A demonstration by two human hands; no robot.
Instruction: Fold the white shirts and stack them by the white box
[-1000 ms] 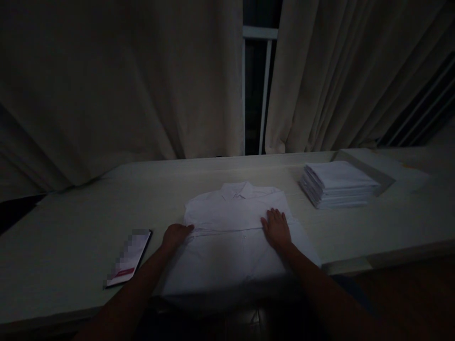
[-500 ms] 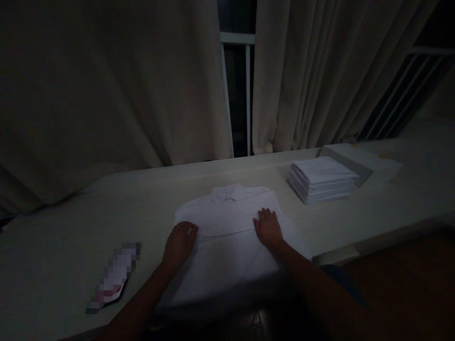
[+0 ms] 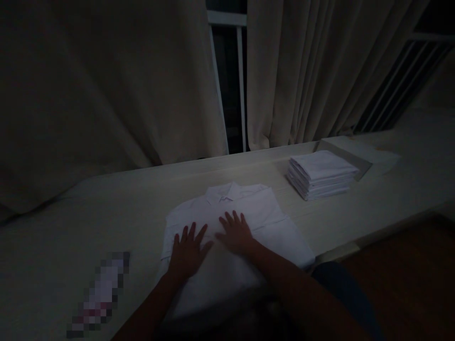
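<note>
A white collared shirt [image 3: 263, 208] lies spread out in front of me, its collar toward the curtains and its lower part reaching the near edge. On its left side my left hand [image 3: 188, 251] rests flat, fingers spread. My right hand [image 3: 235, 233] lies palm down near the middle of the shirt, just below the collar, fingers apart. Both hands touch the cloth without gripping it. A faint crosswise crease runs across the shirt beside the hands.
At the right stands a neat stack of folded white cloth [image 3: 322, 175], with a flat pale sheet [image 3: 373, 154] behind it. A blurred-out item [image 3: 101, 293] lies at the left on the pale surface [image 3: 117, 203]. Beige curtains [image 3: 159, 85] hang along the back.
My right hand has slid left from the shirt's right side to its middle. My left hand has moved from a curled hold at the left edge to lying spread on the cloth.
</note>
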